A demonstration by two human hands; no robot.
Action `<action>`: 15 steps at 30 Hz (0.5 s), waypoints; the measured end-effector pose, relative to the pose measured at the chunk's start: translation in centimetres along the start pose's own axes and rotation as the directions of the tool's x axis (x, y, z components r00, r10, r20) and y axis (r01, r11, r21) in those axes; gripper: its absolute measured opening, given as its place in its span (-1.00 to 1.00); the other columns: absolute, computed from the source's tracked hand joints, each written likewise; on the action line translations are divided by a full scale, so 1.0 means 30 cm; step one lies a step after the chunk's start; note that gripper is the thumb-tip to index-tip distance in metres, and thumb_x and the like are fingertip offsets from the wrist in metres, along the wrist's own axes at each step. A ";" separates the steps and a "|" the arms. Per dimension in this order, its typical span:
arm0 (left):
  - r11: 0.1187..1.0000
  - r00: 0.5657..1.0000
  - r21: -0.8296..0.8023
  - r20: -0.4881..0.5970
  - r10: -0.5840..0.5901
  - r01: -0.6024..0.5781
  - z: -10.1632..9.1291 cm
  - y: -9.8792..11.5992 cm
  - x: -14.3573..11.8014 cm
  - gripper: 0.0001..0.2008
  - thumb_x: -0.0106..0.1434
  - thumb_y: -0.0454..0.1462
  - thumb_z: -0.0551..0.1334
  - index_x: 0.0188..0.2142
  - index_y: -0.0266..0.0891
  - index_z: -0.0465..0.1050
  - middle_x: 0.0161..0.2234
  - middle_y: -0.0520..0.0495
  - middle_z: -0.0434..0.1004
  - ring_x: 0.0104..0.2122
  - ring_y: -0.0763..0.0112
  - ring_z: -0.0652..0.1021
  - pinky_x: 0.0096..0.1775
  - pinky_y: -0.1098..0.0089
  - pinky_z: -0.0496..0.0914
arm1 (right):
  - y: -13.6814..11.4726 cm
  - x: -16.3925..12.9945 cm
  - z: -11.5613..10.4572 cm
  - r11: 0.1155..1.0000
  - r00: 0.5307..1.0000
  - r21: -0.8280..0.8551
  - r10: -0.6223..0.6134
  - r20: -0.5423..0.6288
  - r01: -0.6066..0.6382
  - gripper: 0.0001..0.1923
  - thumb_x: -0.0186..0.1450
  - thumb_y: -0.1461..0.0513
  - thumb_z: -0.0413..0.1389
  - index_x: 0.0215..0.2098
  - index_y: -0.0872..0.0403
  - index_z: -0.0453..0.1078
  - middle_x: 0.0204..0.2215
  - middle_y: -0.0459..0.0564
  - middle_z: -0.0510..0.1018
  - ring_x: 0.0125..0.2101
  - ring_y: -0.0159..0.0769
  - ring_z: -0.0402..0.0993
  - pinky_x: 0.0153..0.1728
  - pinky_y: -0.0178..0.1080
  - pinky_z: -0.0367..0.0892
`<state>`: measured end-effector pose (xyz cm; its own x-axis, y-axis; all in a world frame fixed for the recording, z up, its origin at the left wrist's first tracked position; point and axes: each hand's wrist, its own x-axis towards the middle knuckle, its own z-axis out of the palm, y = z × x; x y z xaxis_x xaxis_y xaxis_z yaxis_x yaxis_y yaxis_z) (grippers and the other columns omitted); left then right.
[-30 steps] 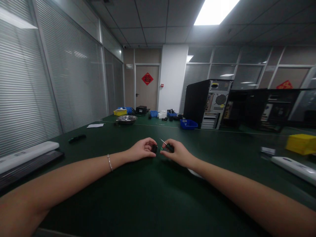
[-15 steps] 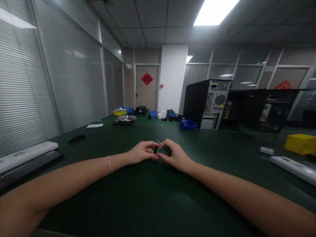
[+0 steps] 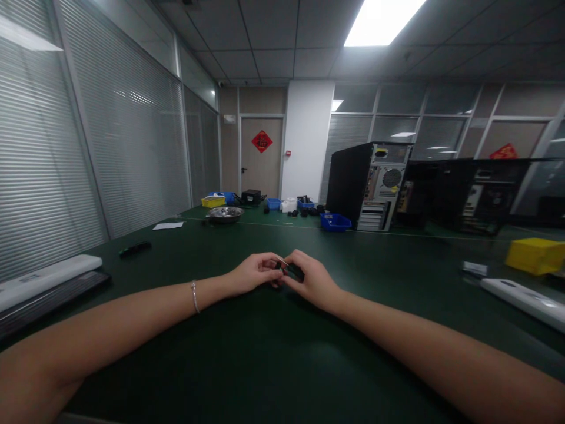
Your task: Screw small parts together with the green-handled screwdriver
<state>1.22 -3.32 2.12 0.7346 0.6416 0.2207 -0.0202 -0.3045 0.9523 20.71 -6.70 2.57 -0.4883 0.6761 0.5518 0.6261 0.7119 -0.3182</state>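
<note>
Over the green table (image 3: 282,347), my two hands meet at the fingertips. My left hand (image 3: 255,274) is closed, pinching a small dark part (image 3: 278,267) that its fingers mostly cover. What kind of part this is, I cannot make out. My right hand (image 3: 314,280) is curled around a small screwdriver-like tool with a dark handle (image 3: 295,271). Its thin metal shaft (image 3: 283,261) points left across the small part, close to the left fingertips. Whether the tip touches the part cannot be seen.
A black computer tower (image 3: 353,182) stands at the back right, beside a blue bin (image 3: 335,222). A metal bowl (image 3: 225,214) lies at the back left, and a dark green-and-black object (image 3: 135,249) is nearer. A yellow bin (image 3: 534,256) is at far right.
The metal shaft has come down and in toward the left fingers. The small part has turned in my left hand, so its green face no longer shows.
</note>
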 end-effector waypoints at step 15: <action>0.809 0.679 0.447 -0.729 0.083 0.382 -0.449 -0.105 -0.021 -0.69 0.25 -0.30 -0.01 -0.11 -0.48 0.33 -0.45 -0.01 0.39 -0.45 0.42 0.36 -0.38 0.43 0.23 | 0.023 -0.049 -0.032 0.995 0.982 -0.012 -0.097 0.160 0.100 -0.68 0.28 0.23 0.03 0.01 0.01 0.26 -0.13 -0.02 0.36 -0.27 -0.32 0.37 -0.25 -0.28 0.34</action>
<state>-8.31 6.74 1.82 0.0024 0.9241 0.3822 0.5670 -0.3161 0.7607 22.46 -7.38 2.29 -0.6377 0.6259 0.4490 0.5814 0.7735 -0.2524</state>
